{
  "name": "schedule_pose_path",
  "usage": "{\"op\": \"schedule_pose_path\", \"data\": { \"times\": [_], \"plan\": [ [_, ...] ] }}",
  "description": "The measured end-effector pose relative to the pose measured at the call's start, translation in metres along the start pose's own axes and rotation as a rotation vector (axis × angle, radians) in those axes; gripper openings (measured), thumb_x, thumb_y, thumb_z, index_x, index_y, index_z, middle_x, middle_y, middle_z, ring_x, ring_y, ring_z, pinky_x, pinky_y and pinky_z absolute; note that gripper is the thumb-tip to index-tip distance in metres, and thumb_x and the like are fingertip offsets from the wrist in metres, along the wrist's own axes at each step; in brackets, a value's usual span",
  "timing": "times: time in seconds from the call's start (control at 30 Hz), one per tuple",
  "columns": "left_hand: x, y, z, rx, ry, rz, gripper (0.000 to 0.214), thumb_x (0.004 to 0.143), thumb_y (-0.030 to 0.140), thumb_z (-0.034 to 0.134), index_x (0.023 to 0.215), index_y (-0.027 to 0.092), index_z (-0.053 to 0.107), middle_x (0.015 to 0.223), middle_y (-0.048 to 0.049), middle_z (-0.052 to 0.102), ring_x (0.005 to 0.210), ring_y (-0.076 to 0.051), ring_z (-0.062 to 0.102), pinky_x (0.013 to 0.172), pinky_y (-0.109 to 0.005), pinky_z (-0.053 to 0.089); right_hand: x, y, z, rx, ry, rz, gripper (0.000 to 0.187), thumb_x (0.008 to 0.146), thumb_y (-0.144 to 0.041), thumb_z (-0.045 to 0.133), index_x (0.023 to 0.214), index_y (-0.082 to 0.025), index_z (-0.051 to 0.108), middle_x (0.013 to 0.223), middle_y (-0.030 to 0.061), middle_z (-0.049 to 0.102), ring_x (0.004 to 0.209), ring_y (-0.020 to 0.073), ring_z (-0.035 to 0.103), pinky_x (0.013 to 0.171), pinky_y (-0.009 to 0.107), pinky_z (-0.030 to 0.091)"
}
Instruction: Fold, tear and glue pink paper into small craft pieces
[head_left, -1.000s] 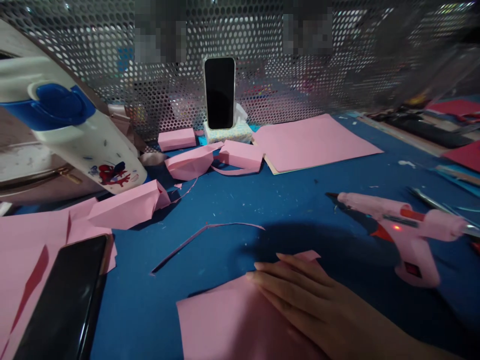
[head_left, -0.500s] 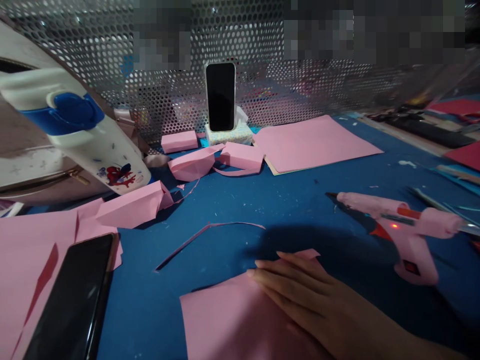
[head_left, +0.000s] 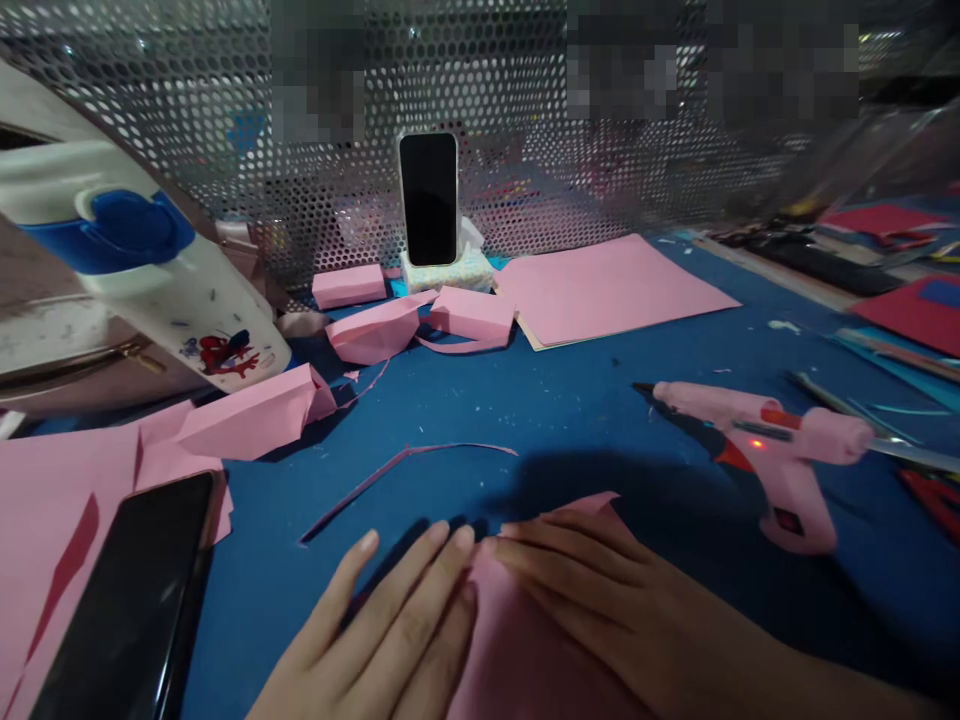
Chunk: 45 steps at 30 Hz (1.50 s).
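A pink paper sheet [head_left: 517, 640] lies on the blue table [head_left: 570, 420] close to me. My right hand [head_left: 600, 610] rests flat on its right part, fingers stretched toward the far left corner. My left hand [head_left: 390, 630] lies flat on the sheet's left part, fingers spread and tips meeting the right hand's fingertips. Both hands hold nothing. Much of the sheet is hidden under them.
A pink glue gun [head_left: 772, 450] with a lit red lamp lies to the right. A thin paper strip [head_left: 405, 465] curls ahead. Folded pink boxes [head_left: 255, 415], a dark phone [head_left: 127, 600] at left, a standing phone [head_left: 428, 198], a white-blue bottle [head_left: 142, 270] and pink sheets [head_left: 607, 290] surround.
My left hand has come into view from below and settled flat on the sheet's left side. The right hand stays put; the view shifted slightly.
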<state>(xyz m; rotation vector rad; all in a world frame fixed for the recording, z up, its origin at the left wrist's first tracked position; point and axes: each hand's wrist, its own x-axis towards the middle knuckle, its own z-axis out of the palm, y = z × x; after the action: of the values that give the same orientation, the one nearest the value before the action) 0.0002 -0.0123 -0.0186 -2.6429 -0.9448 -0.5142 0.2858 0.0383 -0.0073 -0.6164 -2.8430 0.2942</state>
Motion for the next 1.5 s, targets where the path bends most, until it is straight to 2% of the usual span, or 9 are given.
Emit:
{"op": "schedule_pose_path", "data": {
  "times": [0.07,0.3,0.47,0.7,0.87,1.03,1.2,1.4,1.5],
  "plan": [
    [0.012,-0.010,-0.004,0.023,-0.047,0.087,0.033,0.103,0.022,0.043,0.129,0.014,0.061,0.137,-0.0098,0.061,0.134,-0.024,0.051,0.125,-0.051,0.011,0.000,0.000,0.000,0.002,0.013,-0.010,0.050,0.095,-0.021,0.048,0.144,-0.009,0.048,0.142,0.0130,0.057,0.141,0.0219,0.039,0.118,0.041,0.035],
    [0.015,-0.015,-0.004,0.087,-0.112,0.193,0.041,0.104,0.012,0.031,0.136,0.007,0.056,0.137,-0.0140,0.061,0.129,-0.025,0.057,0.124,-0.051,0.008,0.002,0.001,-0.001,-0.032,0.022,-0.031,0.052,0.098,-0.027,0.044,0.145,-0.007,0.045,0.141,0.0133,0.058,0.140,0.0220,0.042,0.117,0.038,0.037],
    [0.012,-0.012,-0.001,0.067,-0.123,0.168,0.041,0.105,0.013,0.030,0.138,0.007,0.054,0.140,-0.0151,0.058,0.133,-0.025,0.053,0.124,-0.045,0.011,0.003,0.000,-0.002,-0.058,0.050,-0.022,0.048,0.097,-0.023,0.045,0.143,-0.009,0.050,0.139,0.0114,0.059,0.138,0.0205,0.045,0.119,0.036,0.034],
    [0.005,-0.009,0.000,-0.043,-0.123,0.081,0.042,0.106,0.013,0.030,0.143,0.010,0.049,0.147,-0.0099,0.053,0.141,-0.019,0.042,0.122,-0.033,0.024,0.002,-0.002,-0.001,-0.084,0.059,-0.023,0.046,0.096,-0.020,0.044,0.140,-0.009,0.053,0.142,0.0090,0.057,0.137,0.0194,0.046,0.119,0.033,0.034],
    [0.004,-0.009,0.002,-0.067,-0.130,0.071,0.042,0.106,0.014,0.031,0.144,0.010,0.048,0.150,-0.0100,0.049,0.142,-0.020,0.039,0.121,-0.032,0.029,0.001,-0.004,0.007,-0.096,0.142,0.015,0.045,0.096,-0.020,0.041,0.138,-0.011,0.055,0.140,0.0083,0.060,0.138,0.0178,0.045,0.120,0.034,0.033],
    [0.004,-0.008,0.003,-0.070,-0.132,0.068,0.044,0.104,0.008,0.030,0.145,0.010,0.046,0.152,-0.0086,0.047,0.144,-0.020,0.037,0.123,-0.034,0.024,0.002,-0.001,0.000,-0.112,0.103,-0.021,0.046,0.094,-0.021,0.044,0.137,-0.010,0.056,0.141,0.0085,0.058,0.139,0.0186,0.044,0.120,0.034,0.033],
    [0.005,-0.007,0.004,-0.075,-0.126,0.067,0.048,0.102,0.004,0.026,0.145,0.011,0.047,0.152,-0.0065,0.046,0.145,-0.018,0.035,0.124,-0.034,0.017,0.002,0.002,-0.007,-0.138,0.053,-0.061,0.049,0.094,-0.021,0.046,0.140,-0.009,0.053,0.145,0.0101,0.054,0.143,0.0210,0.039,0.120,0.037,0.033],
    [0.004,-0.008,0.005,-0.109,-0.123,0.058,0.049,0.101,0.002,0.027,0.145,0.010,0.045,0.154,-0.0064,0.043,0.146,-0.017,0.031,0.124,-0.031,0.017,0.003,0.002,-0.002,-0.147,0.143,-0.015,0.057,0.093,-0.012,0.041,0.151,-0.010,0.037,0.155,0.0118,0.040,0.147,0.0211,0.030,0.118,0.038,0.036],
    [0.004,-0.009,0.004,-0.112,-0.119,0.062,0.050,0.100,0.000,0.027,0.145,0.010,0.045,0.154,-0.0062,0.044,0.146,-0.016,0.032,0.123,-0.030,0.019,0.004,0.001,-0.001,-0.136,0.130,-0.001,0.059,0.094,-0.013,0.038,0.152,-0.007,0.032,0.155,0.0133,0.039,0.148,0.0205,0.028,0.117,0.037,0.037]
  ]
}}
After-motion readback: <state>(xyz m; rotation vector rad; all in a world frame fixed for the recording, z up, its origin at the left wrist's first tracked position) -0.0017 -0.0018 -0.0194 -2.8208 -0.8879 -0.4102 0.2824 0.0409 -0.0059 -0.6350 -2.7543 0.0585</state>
